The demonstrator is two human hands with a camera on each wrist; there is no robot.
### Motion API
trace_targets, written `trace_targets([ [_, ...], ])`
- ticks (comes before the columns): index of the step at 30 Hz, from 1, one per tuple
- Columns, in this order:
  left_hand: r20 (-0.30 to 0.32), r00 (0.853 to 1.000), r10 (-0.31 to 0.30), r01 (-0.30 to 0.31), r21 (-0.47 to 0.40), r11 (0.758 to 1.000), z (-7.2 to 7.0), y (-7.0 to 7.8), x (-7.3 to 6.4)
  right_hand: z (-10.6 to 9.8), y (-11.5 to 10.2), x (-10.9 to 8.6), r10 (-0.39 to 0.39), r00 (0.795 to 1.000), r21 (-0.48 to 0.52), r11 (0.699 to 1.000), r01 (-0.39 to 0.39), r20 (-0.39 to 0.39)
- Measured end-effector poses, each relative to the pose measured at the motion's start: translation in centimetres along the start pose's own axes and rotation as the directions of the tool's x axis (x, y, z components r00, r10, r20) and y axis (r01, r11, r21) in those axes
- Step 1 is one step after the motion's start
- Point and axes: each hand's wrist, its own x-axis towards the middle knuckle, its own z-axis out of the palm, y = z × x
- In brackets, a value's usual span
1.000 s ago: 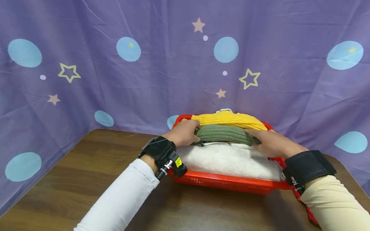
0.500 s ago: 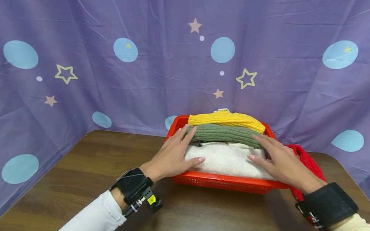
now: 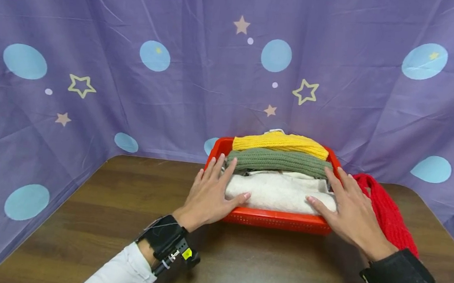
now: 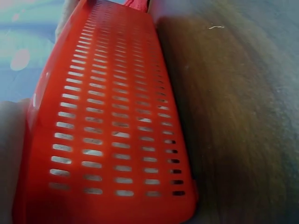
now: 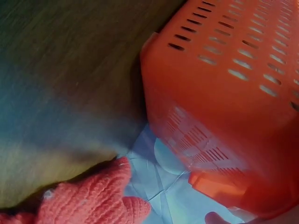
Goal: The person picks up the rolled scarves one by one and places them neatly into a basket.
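Head view: fairly bright, even light on the curtain (image 3: 198, 102); pale glare on the near tabletop (image 3: 254, 281), soft shadows by the red basket (image 3: 277, 220). Printed circles (image 3: 421, 64) stretch into ovals toward the sides. Left wrist: soft focus, tabletop dark beside the basket, curtain washed out. Right wrist: dimmer, bluish sheen across tabletop, red knit (image 5: 88, 200) reads coral.

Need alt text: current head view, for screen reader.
A person's left hand and right hand, fingers spread, flank a red perforated plastic basket holding folded yellow ribbed knitwear, green ribbed knitwear and white fluffy fabric. It stands on a brown wooden table, with red knitwear to its right, before a purple star-patterned curtain.
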Motion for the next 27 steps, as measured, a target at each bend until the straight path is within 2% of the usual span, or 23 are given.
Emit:
trace_targets([
  [9, 0.017, 1.000, 0.001, -0.002, 0.039, 0.999, -0.07, 0.29, -0.19, 0.09, -0.08, -0.20, 0.016, 1.000, -0.017, 1.000, -0.016, 0.015],
  [16, 0.030, 1.000, 0.002, -0.003, 0.038, 0.999, -0.12, 0.45, -0.41, 0.18, -0.09, -0.33, 0.044, 0.998, -0.017, 0.999, -0.043, 0.044],
  [27, 0.033, 0.999, -0.002, 0.001, 0.042, 0.999, -0.14, 0.39, -0.39, 0.24, -0.09, -0.27, 0.028, 0.999, -0.018, 0.999, -0.028, 0.035],
])
